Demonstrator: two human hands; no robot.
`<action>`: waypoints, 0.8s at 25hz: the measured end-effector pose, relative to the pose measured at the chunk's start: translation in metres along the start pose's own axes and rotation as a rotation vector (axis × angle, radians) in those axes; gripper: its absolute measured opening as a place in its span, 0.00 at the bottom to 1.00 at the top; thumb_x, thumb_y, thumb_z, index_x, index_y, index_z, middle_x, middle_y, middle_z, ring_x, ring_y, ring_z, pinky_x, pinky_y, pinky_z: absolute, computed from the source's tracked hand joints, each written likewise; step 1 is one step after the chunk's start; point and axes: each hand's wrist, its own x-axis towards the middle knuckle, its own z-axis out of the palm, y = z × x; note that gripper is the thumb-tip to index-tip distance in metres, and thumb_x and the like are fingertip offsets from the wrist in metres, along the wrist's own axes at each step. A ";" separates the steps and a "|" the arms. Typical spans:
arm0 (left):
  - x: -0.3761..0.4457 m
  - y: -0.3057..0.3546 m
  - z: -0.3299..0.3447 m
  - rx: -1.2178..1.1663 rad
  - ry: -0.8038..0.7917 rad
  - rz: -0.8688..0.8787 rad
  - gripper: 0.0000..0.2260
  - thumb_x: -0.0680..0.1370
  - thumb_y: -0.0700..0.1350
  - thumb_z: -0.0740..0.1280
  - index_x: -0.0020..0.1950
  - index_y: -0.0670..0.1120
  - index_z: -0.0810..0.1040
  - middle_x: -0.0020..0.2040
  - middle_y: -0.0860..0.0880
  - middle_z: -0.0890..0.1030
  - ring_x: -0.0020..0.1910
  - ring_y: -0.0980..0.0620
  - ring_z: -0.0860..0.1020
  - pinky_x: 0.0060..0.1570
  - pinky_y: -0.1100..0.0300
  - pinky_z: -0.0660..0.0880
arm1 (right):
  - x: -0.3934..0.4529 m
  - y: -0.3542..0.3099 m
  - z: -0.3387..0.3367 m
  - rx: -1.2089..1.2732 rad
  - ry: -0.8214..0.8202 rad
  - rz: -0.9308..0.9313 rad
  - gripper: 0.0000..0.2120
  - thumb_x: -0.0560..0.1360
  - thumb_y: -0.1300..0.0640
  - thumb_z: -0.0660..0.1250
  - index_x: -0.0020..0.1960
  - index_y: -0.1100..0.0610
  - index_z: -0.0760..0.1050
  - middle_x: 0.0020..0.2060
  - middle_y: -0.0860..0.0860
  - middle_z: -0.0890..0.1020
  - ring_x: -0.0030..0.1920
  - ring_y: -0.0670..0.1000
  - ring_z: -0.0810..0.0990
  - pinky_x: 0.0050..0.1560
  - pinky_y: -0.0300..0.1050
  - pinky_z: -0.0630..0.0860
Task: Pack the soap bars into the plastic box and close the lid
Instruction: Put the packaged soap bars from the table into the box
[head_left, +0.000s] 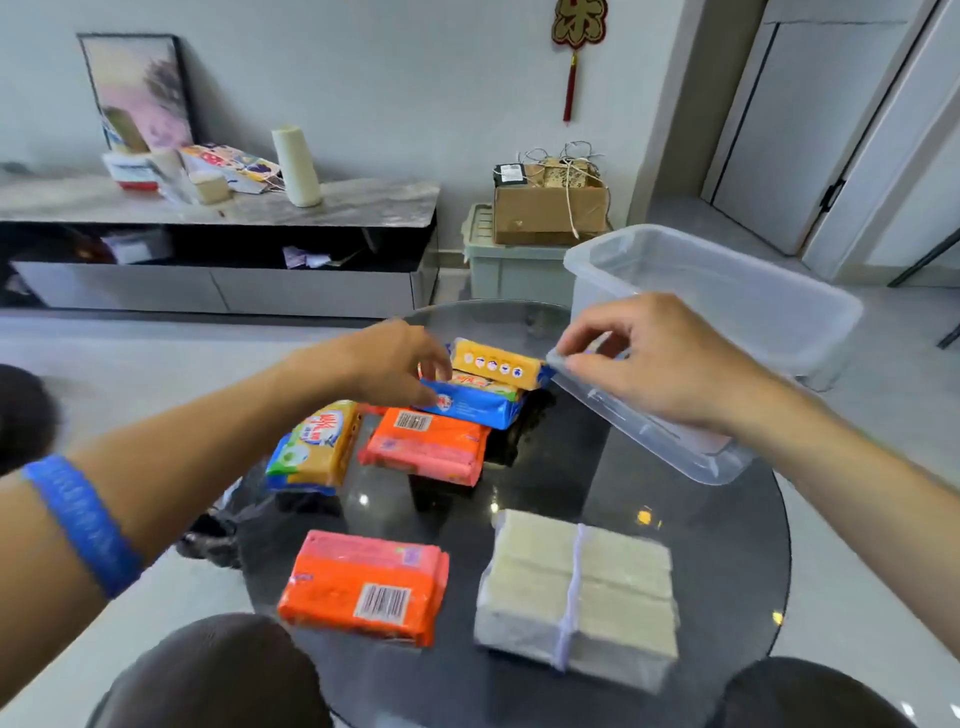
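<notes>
head view, looking down on a round dark glass tabletop (675, 519). left hand (400, 358) reaching onto the far stack: fingers curled over the blue-wrapped soap bar (467, 408) beneath the yellow soap bar (496, 364); closed grip not confirmed. right hand (660, 364) pinching the near corner of the clear lid (649, 431) between thumb and fingertips, lid tilted, far edge near the plastic box (727, 291). box open, apparently empty, standing at the far right rim of the tabletop.

remaining soap: yellow-green wrapped bar (317, 447) on edge, two orange packs (426, 444) (363, 587), one large pale bundle (576, 587) in clear film.

handling estimate: bars dense, rigid, fairly heavy; film wrappers slick. best taken across the long sides, not by wrapper tails. pale bundle likely needs a wide grasp. lid thin, flexible, light.

obstructions: lid lies between the stack and the box; likely to be set aside first. the stacked bars may slide if the lower one is pulled.
</notes>
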 end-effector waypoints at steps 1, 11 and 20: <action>-0.013 -0.006 0.016 0.022 -0.084 0.002 0.20 0.73 0.49 0.72 0.64 0.49 0.77 0.61 0.49 0.81 0.54 0.50 0.78 0.54 0.58 0.73 | -0.009 -0.017 0.029 -0.020 -0.085 -0.039 0.04 0.72 0.57 0.71 0.45 0.52 0.83 0.41 0.45 0.84 0.41 0.46 0.80 0.45 0.43 0.75; -0.032 -0.011 0.069 0.059 -0.048 -0.008 0.28 0.68 0.53 0.75 0.66 0.53 0.70 0.64 0.49 0.74 0.55 0.48 0.73 0.52 0.54 0.71 | -0.058 -0.091 0.186 -0.362 -0.368 -0.193 0.26 0.70 0.47 0.72 0.60 0.56 0.64 0.55 0.59 0.78 0.53 0.63 0.77 0.51 0.57 0.71; -0.044 0.004 0.030 -0.223 0.326 0.030 0.25 0.60 0.67 0.66 0.52 0.55 0.75 0.43 0.54 0.79 0.42 0.50 0.75 0.44 0.53 0.73 | -0.067 -0.085 0.076 -0.371 -0.125 -0.339 0.19 0.66 0.55 0.71 0.51 0.53 0.65 0.47 0.51 0.77 0.47 0.53 0.72 0.43 0.47 0.66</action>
